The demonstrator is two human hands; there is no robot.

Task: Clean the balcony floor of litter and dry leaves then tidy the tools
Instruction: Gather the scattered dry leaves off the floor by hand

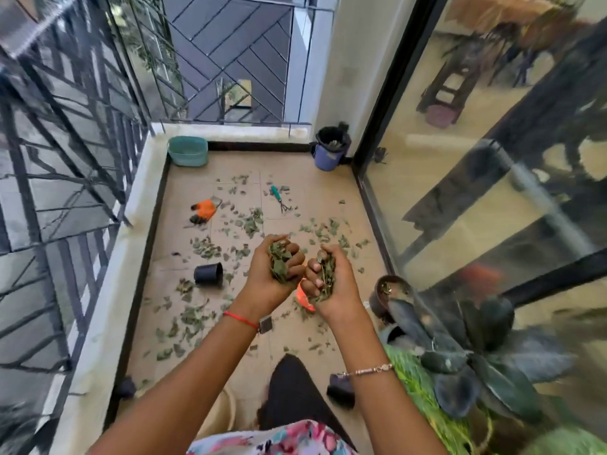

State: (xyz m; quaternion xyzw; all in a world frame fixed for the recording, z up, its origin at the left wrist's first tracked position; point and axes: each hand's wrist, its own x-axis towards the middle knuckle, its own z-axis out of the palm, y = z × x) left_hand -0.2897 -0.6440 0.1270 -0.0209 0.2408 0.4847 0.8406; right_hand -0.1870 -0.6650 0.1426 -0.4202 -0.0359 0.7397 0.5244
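Note:
My left hand and my right hand are raised side by side above the tiled balcony floor, palms up. Each hand grips a clump of dry green leaves. Many more dry leaves lie scattered over the floor. A green-handled hand rake lies farther back. An orange and black glove lies at the left. An orange scrap shows on the floor between my wrists.
A teal tub and a blue bin with a black liner stand at the far wall. Small black pots lie on the floor. A railing runs along the left, a glass door along the right, and potted plants stand near right.

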